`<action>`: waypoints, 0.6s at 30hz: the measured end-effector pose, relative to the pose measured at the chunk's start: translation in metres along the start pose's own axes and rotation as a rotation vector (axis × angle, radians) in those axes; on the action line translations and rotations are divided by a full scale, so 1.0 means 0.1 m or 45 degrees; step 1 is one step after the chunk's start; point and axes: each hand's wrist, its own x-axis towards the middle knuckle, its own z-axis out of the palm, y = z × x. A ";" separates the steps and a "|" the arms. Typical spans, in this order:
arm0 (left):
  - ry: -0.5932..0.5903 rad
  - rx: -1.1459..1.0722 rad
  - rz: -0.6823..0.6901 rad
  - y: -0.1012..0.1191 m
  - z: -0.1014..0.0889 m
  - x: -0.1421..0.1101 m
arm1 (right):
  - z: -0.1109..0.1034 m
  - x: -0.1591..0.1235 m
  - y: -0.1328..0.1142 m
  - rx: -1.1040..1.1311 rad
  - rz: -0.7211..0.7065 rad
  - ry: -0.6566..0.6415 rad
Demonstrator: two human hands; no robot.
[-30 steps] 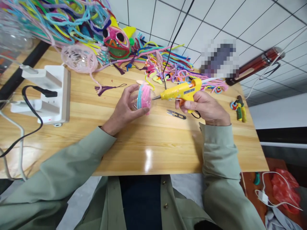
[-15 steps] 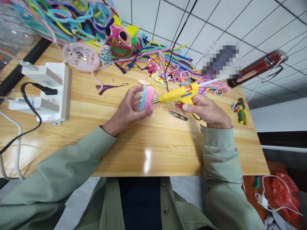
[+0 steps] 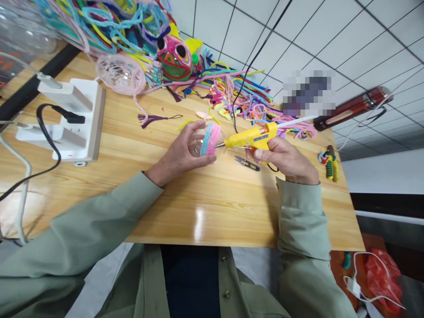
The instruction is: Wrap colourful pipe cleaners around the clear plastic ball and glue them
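Note:
My left hand is wrapped round a clear plastic ball banded with blue and pink pipe cleaners. A yellow strand sticks up from the ball's top. In my right hand is a yellow hot glue gun, held by its handle with fingers at the trigger. Its metal nozzle points left and meets the pink band, or nearly so; I cannot tell if they touch. A white glue stick juts from the gun's back. Thread snips lie on the table below the gun.
A white power strip with plugs stands at left. Piled pipe cleaners and a decorated ball with eyes line the back. A purple tassel lies nearer. At right are a dark red flask and pliers.
The view has shifted and tilted slightly. Both hands keep their grips, with the nozzle still at the pink band. A yellow strand now shows behind my left hand.

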 end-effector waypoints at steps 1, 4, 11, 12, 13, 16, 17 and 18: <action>-0.001 -0.002 0.000 0.01 0.00 0.00 | 0.00 0.00 0.00 0.005 0.007 -0.009; 0.015 -0.004 0.005 0.01 0.01 0.00 | -0.01 0.00 0.02 -0.006 0.022 -0.011; 0.028 0.033 0.048 -0.01 0.01 0.00 | -0.02 -0.01 0.05 -0.009 0.037 -0.002; 0.031 0.040 0.054 -0.01 0.01 0.00 | -0.02 -0.01 0.04 -0.010 0.041 -0.003; 0.034 0.045 0.056 -0.01 0.01 0.00 | -0.02 -0.01 0.04 -0.012 0.045 -0.008; 0.030 0.049 0.046 -0.01 0.01 0.00 | -0.01 -0.01 0.02 -0.012 0.048 -0.015; 0.026 0.046 0.042 -0.01 0.01 0.00 | -0.01 -0.01 0.01 -0.012 0.047 -0.010; 0.021 0.042 0.038 -0.01 0.01 0.00 | -0.01 -0.01 0.01 -0.013 0.045 -0.001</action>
